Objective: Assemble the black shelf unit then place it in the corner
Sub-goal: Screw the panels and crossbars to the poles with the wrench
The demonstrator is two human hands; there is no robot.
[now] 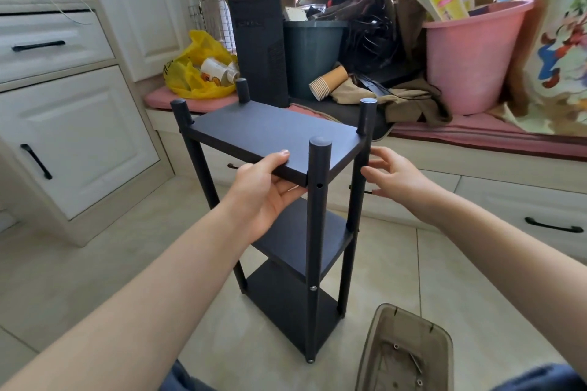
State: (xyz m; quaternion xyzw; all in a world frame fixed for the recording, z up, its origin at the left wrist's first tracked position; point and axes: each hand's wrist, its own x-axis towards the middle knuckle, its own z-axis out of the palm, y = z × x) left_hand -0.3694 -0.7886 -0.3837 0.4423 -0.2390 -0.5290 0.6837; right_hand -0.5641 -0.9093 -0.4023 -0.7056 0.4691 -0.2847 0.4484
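Head view looks down on the black shelf unit (pixel 286 263), which stands upright on the tiled floor (pixel 95 263) at the centre of the frame, with three boards carried between four posts. The left hand (pixel 266 190) grips the near edge of the top board (pixel 270 133), thumb lying on its upper face and fingers curled beneath it. The right hand (pixel 394 174), at about 3 o'clock from that board, holds nothing; its fingers are loosely spread just beside the far right post, and I cannot tell whether they touch it. On the front post (pixel 317 232) a small hole (pixel 320 185) sits bare level with the top board, while lower down a silver screw (pixel 313 288) already shows at the middle board. That suggests the frame is nearly built and the step in hand is seating and securing the top board. At 5 o'clock a brownish tray (pixel 371 352) holds a few loose fasteners (pixel 396 347). The next move probably calls for keeping the board level with the left hand while the right fetches a fastener from the tray and drives it through the bare hole. Only then should the unit be lifted, and which corner it goes to cannot be told from here.
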